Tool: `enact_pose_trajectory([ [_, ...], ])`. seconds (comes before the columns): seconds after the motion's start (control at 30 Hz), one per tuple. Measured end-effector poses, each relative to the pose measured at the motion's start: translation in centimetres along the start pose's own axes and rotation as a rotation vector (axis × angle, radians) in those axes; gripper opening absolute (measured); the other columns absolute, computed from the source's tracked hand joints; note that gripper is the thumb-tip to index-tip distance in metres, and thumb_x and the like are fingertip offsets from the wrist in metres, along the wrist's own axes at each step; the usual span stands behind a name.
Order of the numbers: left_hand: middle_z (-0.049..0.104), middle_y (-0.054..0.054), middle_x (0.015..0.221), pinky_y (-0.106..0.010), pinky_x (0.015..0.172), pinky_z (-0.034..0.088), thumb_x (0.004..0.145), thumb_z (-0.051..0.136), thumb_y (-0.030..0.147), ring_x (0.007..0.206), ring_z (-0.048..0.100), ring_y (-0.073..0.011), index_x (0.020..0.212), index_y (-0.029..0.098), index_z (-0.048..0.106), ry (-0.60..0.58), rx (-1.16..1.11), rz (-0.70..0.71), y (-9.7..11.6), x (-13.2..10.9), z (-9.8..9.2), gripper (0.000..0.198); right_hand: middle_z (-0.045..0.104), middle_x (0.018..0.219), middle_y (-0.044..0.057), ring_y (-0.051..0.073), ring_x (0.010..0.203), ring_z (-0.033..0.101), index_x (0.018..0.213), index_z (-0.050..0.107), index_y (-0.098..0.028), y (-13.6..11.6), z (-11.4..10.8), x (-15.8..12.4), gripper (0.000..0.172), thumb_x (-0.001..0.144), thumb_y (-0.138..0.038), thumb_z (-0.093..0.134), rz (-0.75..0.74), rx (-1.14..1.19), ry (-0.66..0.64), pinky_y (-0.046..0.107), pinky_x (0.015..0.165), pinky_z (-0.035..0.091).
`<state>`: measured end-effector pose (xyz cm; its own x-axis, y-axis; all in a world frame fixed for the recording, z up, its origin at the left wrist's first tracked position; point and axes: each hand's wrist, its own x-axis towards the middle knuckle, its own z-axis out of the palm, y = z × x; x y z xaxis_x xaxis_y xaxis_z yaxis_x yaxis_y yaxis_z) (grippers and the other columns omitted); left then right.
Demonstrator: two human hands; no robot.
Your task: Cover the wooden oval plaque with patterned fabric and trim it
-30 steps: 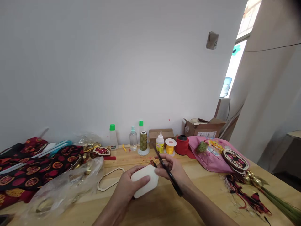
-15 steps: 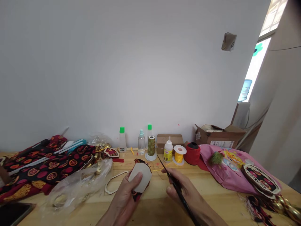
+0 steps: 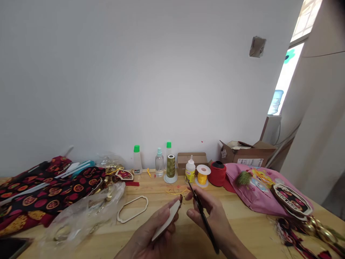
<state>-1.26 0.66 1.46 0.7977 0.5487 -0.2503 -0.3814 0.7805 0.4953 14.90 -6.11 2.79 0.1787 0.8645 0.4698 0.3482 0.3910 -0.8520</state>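
My left hand (image 3: pixel 149 232) grips a white-backed panel (image 3: pixel 168 221), now seen nearly edge-on, with a bit of dark patterned fabric at its far end. Beside it on the right, my right hand (image 3: pixel 212 216) holds a long, slim black pointed tool (image 3: pixel 201 210) like a pen, its tip up and away from me. The tool and the panel are apart. To the left of my left hand, a pale wooden frame (image 3: pixel 132 209) lies flat on the table. Some yellow cord (image 3: pixel 176 191) lies beyond the hands.
Along the wall stand a green-capped bottle (image 3: pixel 137 163), a clear spray bottle (image 3: pixel 159 165), an olive thread cone (image 3: pixel 170 167), a glue bottle (image 3: pixel 190 169), a yellow cord spool (image 3: pixel 203 176) and red thread (image 3: pixel 217 174). Patterned fabric (image 3: pixel 78 187) lies left, a pink bag (image 3: pixel 242 190) right.
My left hand has turned the panel from face-up to nearly edge-on and moved slightly right. The black tool is drawn back and stands steeper. The whole view has shifted slightly.
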Motion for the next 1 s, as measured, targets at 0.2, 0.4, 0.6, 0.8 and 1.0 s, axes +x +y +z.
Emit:
enact_pose_trajectory([
  [0.2, 0.06, -0.008, 0.066, -0.008, 0.038, 0.04, 0.077, 0.054, 0.014, 0.046, 0.055, -0.0036, 0.086, 0.006, 0.062, -0.053, -0.027, -0.242, -0.8, 0.2, 0.3, 0.015, 0.058, 0.075, -0.002, 0.009, 0.056, 0.044, 0.102, 0.052, -0.024, -0.5, 0.5, -0.2, 0.042, 0.064, -0.008, 0.061, -0.039, 0.213, 0.006, 0.021, 0.055, 0.037],
  [0.4, 0.067, -0.015, 0.085, -0.023, 0.06, 0.047, 0.077, 0.052, 0.022, 0.07, 0.064, -0.0169, 0.09, 0.008, 0.064, -0.101, 0.083, -0.194, -1.0, 0.0, 0.2, 0.022, 0.052, 0.067, -0.004, 0.009, 0.055, 0.042, 0.103, 0.051, -0.02, -0.6, 0.0, -0.3, 0.04, 0.065, -0.011, 0.06, 0.015, 0.164, 0.03, 0.022, 0.054, 0.036],
  [0.6, 0.069, -0.012, 0.081, -0.019, 0.054, 0.043, 0.079, 0.048, 0.028, 0.065, 0.063, -0.0143, 0.09, 0.01, 0.065, -0.101, 0.169, -0.209, -1.2, -0.2, 0.3, 0.027, 0.054, 0.069, -0.002, 0.013, 0.061, 0.048, 0.1, 0.053, -0.02, -0.7, -0.3, -0.5, 0.037, 0.065, -0.01, 0.058, -0.061, 0.045, 0.044, 0.027, 0.06, 0.04],
  [0.8, 0.066, -0.013, 0.097, -0.029, 0.071, 0.046, 0.075, 0.051, 0.04, 0.085, 0.061, -0.0217, 0.099, 0.014, 0.063, 0.025, 0.324, -0.019, -0.4, -0.1, 1.0, 0.037, 0.054, 0.069, -0.001, 0.014, 0.063, 0.05, 0.099, 0.054, -0.021, -0.6, -0.5, -0.5, 0.036, 0.065, -0.011, 0.058, -0.104, -0.037, 0.07, 0.028, 0.062, 0.042],
  [1.0, 0.066, -0.006, 0.097, -0.027, 0.087, 0.04, 0.054, 0.074, 0.024, 0.1, 0.053, -0.0226, 0.084, 0.02, 0.067, 0.175, 0.882, 0.625, -0.3, 0.3, 1.8, 0.031, 0.053, 0.066, -0.003, 0.011, 0.057, 0.046, 0.1, 0.052, -0.018, -0.9, -0.2, -0.1, 0.036, 0.065, -0.012, 0.058, -0.005, 0.047, 0.055, 0.023, 0.055, 0.038],
])
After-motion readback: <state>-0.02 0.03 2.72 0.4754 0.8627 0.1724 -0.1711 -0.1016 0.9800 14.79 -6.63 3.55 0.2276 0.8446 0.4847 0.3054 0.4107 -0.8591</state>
